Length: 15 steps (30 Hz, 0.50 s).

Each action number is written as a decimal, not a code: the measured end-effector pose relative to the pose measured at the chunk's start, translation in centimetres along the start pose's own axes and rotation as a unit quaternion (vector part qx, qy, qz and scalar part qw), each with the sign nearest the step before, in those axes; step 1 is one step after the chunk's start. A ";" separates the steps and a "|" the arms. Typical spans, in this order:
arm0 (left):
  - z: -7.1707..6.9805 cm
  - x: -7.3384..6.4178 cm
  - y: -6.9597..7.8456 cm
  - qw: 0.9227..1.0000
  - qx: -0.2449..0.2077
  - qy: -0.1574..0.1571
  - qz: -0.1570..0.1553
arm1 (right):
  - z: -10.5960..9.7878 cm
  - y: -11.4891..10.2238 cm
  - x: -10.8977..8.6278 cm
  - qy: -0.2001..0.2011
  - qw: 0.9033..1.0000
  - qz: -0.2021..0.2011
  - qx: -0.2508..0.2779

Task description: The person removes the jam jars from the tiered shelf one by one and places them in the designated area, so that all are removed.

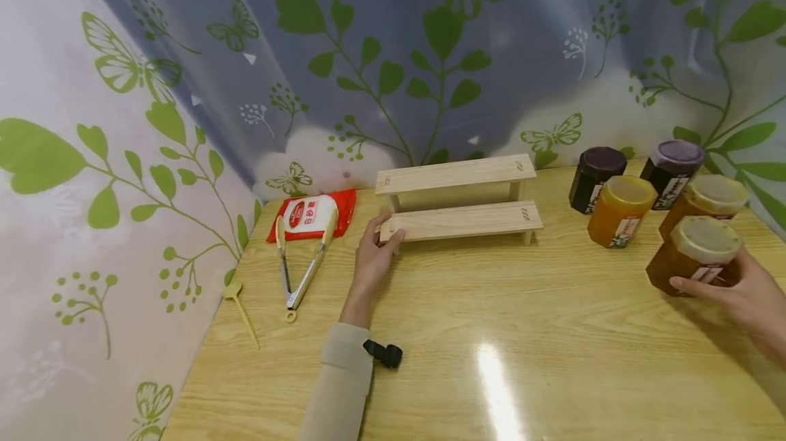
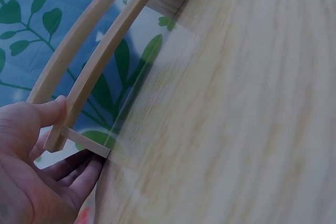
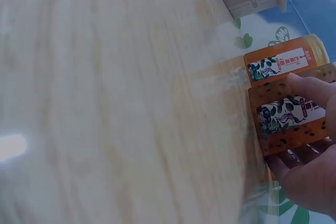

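A two-tier wooden rack [image 1: 460, 221] stands toward the back of the table. My left hand [image 1: 373, 257] grips the left end of its lower board; in the left wrist view the thumb lies on the board [image 2: 100, 51] and the fingers reach round by the leg. At the right, my right hand [image 1: 746, 294] holds a jar of amber jam [image 1: 684, 267] with a pale yellow lid, thumb across its front. Dark specks and a label show on this jar [image 3: 278, 90] in the right wrist view. An orange jar [image 1: 617, 216] stands behind it to the left.
Two dark jars with purple lids [image 1: 595, 181] and another amber jar [image 1: 706, 198] stand at the back right. A red and white packet [image 1: 313, 216], metal tongs with cream tips [image 1: 303, 280] and a yellow spoon [image 1: 242, 308] lie left. Patterned curtain [image 1: 381, 38] borders the table.
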State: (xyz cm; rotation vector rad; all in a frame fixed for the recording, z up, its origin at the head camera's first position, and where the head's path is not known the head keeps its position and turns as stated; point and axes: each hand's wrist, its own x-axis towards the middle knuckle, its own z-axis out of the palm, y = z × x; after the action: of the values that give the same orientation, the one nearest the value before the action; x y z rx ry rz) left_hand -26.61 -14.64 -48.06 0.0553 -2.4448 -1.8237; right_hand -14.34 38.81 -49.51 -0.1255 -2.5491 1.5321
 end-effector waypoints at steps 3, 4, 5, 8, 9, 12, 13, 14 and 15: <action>0.1 0.0 -0.1 1.000 0.003 0.002 -0.001 | -0.1 0.0 -0.1 -0.014 1.000 0.011 -0.010; 0.1 -0.1 -0.1 1.000 0.005 0.003 -0.001 | -0.2 0.0 -0.2 -0.018 1.000 0.014 -0.016; 0.0 -0.1 -0.1 1.000 0.006 0.005 -0.003 | -0.2 0.0 -0.2 -0.022 0.999 0.017 -0.022; -0.5 -0.5 -0.2 1.000 0.007 -0.001 -0.009 | -0.4 -0.3 -0.4 -0.040 0.999 0.023 -0.029; -0.8 -0.6 -0.1 1.000 0.007 -0.009 -0.015 | -0.5 -0.5 -0.5 -0.041 0.999 0.021 -0.026; -2.6 -1.1 0.9 0.998 0.033 -0.048 -0.025 | -1.0 -1.0 -0.9 -0.034 0.999 0.017 -0.017; -3.5 -1.4 1.6 0.996 0.053 -0.061 -0.025 | -1.2 -0.8 -0.9 -0.017 1.000 0.004 -0.015; -4.5 -1.7 2.4 0.995 0.074 -0.071 -0.021 | -1.4 -0.7 -0.9 0.000 1.000 -0.008 -0.011; -5.5 -2.1 3.3 0.992 0.095 -0.077 -0.012 | -1.8 -0.5 -0.6 0.021 0.999 -0.030 -0.006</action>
State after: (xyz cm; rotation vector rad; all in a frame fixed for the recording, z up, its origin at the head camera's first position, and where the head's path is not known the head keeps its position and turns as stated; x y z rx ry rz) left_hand -23.95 -18.79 -43.40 -0.0438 -2.7286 -1.6556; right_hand -13.38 40.08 -48.34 -0.0792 -2.5062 1.4779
